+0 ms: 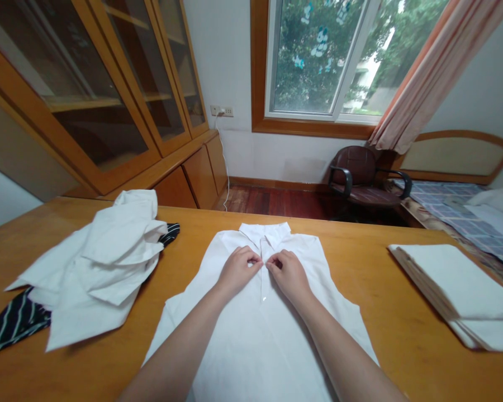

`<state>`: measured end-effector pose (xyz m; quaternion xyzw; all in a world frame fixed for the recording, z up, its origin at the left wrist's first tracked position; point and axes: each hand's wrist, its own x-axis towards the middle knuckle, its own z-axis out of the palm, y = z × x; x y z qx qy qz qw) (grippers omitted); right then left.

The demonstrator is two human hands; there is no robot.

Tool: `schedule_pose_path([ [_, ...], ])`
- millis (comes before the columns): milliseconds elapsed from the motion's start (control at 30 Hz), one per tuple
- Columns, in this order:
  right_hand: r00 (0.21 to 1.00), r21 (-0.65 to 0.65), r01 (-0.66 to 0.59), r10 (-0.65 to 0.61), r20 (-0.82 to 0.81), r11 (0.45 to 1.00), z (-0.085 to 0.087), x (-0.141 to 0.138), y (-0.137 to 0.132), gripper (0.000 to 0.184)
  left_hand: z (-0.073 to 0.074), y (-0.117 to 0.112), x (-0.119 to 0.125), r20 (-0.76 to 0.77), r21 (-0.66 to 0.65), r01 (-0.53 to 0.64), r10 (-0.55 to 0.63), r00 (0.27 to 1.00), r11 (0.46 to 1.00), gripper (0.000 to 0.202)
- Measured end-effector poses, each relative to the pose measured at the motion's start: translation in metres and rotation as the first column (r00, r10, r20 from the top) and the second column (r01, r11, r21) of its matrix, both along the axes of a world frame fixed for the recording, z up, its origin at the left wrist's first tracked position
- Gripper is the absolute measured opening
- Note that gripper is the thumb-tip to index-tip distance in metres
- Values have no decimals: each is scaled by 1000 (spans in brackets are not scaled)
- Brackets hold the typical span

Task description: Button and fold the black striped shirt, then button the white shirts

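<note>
A white collared shirt [255,335] lies flat on the wooden table [369,290], collar pointing away from me. My left hand [237,271] and my right hand [289,273] rest on its chest just below the collar. Both hands pinch the button placket at the centre, fingertips almost touching. A small button shows lower down on the placket.
A crumpled heap of white clothes [104,262] over a dark striped garment [12,321] lies at the left. A stack of folded white and beige fabric [461,293] sits at the right. Beyond the table are a cabinet [109,100], a brown chair [360,176] and a bed [465,212].
</note>
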<state>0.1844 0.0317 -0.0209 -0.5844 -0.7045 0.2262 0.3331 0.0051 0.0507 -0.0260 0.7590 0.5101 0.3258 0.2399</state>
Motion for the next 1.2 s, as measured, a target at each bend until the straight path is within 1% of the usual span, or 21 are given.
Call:
schedule_pose_path([
  [233, 1000, 18, 3, -3, 0, 1000, -5, 1, 1, 9, -2, 0, 0, -5, 7, 7, -7, 1000, 1000, 9],
  [400, 1000, 37, 12, -12, 12, 999, -3, 1, -1, 13, -2, 0, 0, 12, -5, -2, 2, 1000, 1000, 8],
  [567, 1000, 60, -1, 0, 14, 998, -3, 0, -1, 12, 0, 0, 0, 16, -6, -8, 8, 1000, 1000, 8],
  [767, 1000, 55, -11, 10, 20, 998, -4, 1, -1, 11, 0, 0, 1, 25, -7, -21, 21, 999, 1000, 8],
  [1200, 999, 70, -23, 20, 46, 997, -2, 0, -3, 11, -1, -1, 1, 30, -7, -17, 17, 999, 1000, 8],
])
